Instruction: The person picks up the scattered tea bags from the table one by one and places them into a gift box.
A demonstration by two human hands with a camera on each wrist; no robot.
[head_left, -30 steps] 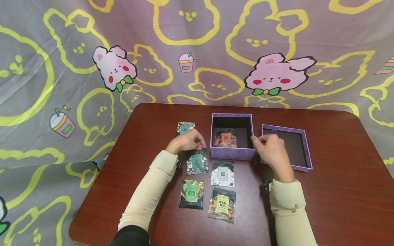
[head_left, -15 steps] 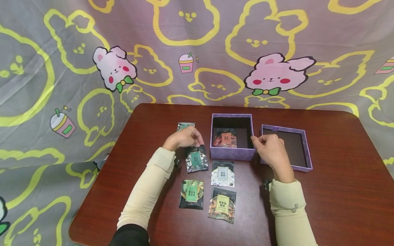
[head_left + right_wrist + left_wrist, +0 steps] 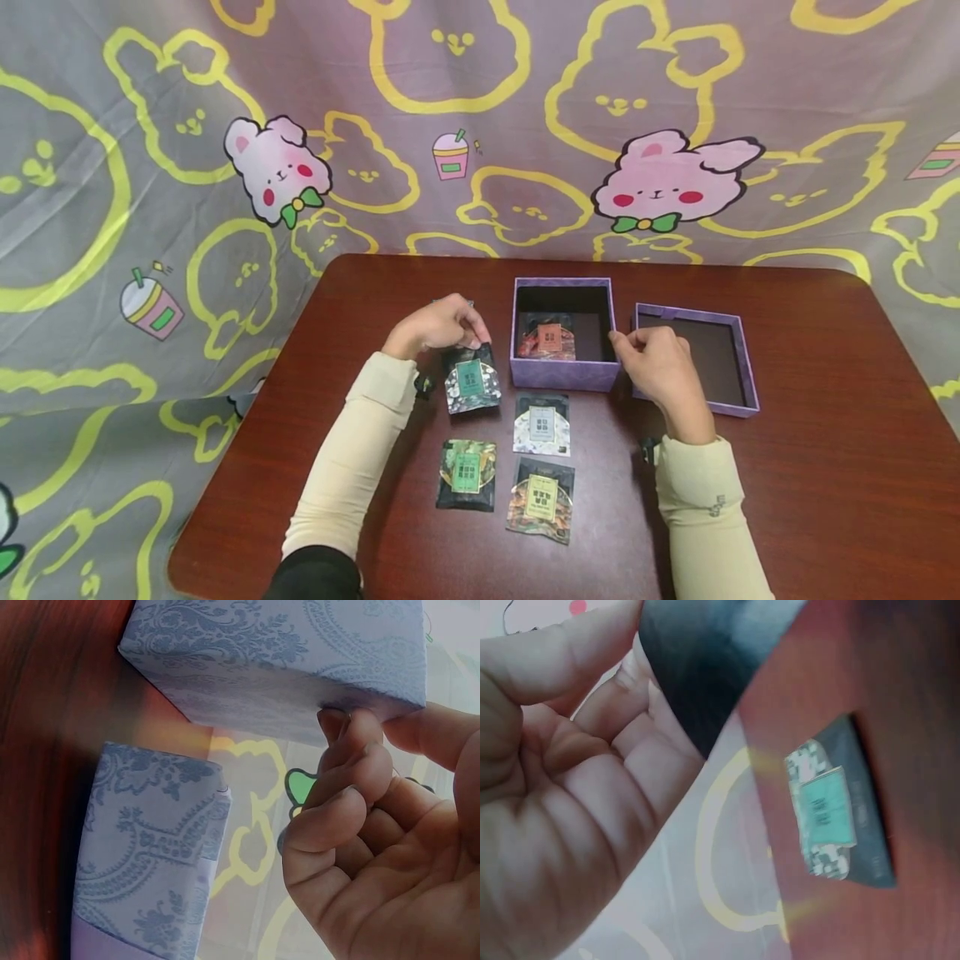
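Observation:
My left hand (image 3: 471,340) pinches the top edge of a dark sachet with a teal label (image 3: 471,379) and holds it tilted just above the table, left of the open purple box (image 3: 562,375). In the left wrist view the held sachet (image 3: 705,667) shows its dark back between thumb and fingers. A second teal-label sachet (image 3: 829,814) lies flat on the table beyond it. An orange-label sachet (image 3: 546,336) lies inside the box. My right hand (image 3: 617,337) pinches the box's right wall, with the fingertips (image 3: 352,720) on its upper corner.
The box's upturned lid (image 3: 742,367) lies to the right of the box, close behind my right hand. Three more sachets lie on the brown table nearer me: a grey-label one (image 3: 542,423), a green one (image 3: 467,473) and a yellow one (image 3: 542,498). A bunny-print cloth hangs behind.
My left hand has closed on the teal-label sachet and raised its top edge off the table, drawing it slightly left and away. The right hand has stayed on the box.

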